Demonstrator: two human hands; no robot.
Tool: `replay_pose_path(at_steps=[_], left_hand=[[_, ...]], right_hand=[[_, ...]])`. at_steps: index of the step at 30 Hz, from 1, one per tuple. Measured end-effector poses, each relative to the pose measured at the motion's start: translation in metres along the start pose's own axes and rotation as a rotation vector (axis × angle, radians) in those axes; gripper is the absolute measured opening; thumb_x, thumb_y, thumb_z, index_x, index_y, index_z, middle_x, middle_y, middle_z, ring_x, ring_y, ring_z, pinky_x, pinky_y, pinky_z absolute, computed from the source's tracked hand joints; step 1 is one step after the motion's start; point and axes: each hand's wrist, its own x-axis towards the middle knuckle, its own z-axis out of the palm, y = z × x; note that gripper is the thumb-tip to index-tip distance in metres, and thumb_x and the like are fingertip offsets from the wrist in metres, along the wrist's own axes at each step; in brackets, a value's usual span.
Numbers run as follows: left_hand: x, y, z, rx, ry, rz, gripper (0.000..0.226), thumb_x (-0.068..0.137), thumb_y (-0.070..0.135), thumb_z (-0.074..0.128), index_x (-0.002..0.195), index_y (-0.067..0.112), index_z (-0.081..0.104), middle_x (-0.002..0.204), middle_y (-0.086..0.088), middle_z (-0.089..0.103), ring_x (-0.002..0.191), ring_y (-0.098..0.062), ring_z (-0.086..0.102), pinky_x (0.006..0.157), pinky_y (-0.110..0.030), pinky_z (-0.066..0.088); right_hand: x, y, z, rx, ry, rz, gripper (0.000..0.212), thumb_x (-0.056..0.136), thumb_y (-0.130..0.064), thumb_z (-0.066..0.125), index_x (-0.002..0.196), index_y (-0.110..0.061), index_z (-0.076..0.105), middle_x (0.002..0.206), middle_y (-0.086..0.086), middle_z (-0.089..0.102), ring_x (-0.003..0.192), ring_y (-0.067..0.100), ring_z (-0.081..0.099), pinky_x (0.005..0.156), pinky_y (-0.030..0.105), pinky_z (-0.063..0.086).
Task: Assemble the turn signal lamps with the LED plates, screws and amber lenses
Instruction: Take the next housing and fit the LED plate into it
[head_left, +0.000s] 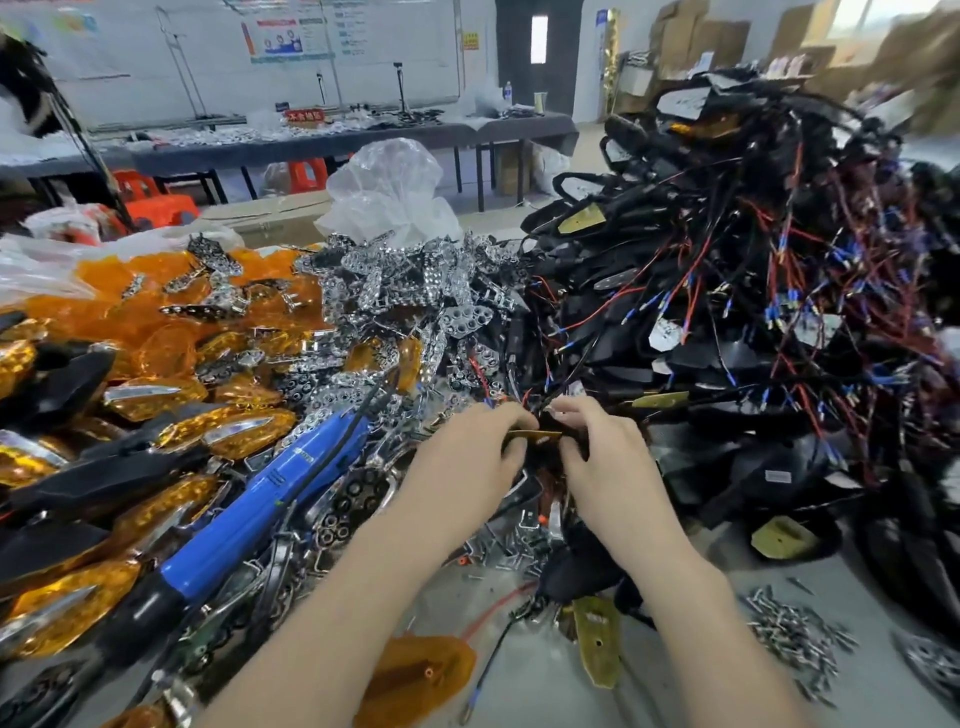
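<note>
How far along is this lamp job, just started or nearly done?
Partway. At the left lie finished lamps with amber lenses fitted. The left hand and right hand pinch a yellowish LED plate. Plenty remains: a big pile of wired housings, loose amber lenses, screws; the blue screwdriver lies unused.

Blue screwdriver (270, 499), amber lenses (150, 306)

LED plate (535, 435): yellowish, thin, held level at centre.
amber lenses (130, 301): heaped, far left.
screws (789, 631): loose, bench right.
</note>
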Motion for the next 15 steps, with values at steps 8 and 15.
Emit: replay_pose_path(at_steps=[8, 15], left_hand=[[-0.004, -0.006, -0.036, -0.081, 0.222, 0.066, 0.025, 0.102, 0.018, 0.054, 0.110, 0.035, 0.072, 0.096, 0.016, 0.055, 0.069, 0.004, 0.052, 0.069, -0.010, 0.040], [-0.030, -0.012, -0.096, -0.241, 0.290, 0.024, 0.041, 0.100, 0.014, 0.056, 0.089, 0.053, 0.060, 0.104, 0.018, 0.062, 0.072, -0.010, 0.068, 0.064, -0.024, 0.054]], right_hand=[[-0.002, -0.010, -0.004, 0.158, 0.052, -0.074, 0.033, 0.107, -0.021, 0.049, 0.136, -0.033, 0.055, 0.112, -0.021, 0.065, 0.102, 0.006, 0.059, 0.086, 0.029, 0.045], [-0.007, -0.028, -0.007, -0.060, -0.007, -0.262, 0.038, 0.106, -0.037, 0.045, 0.141, -0.025, 0.055, 0.125, -0.011, 0.062, 0.117, -0.005, 0.037, 0.122, 0.025, 0.016]])
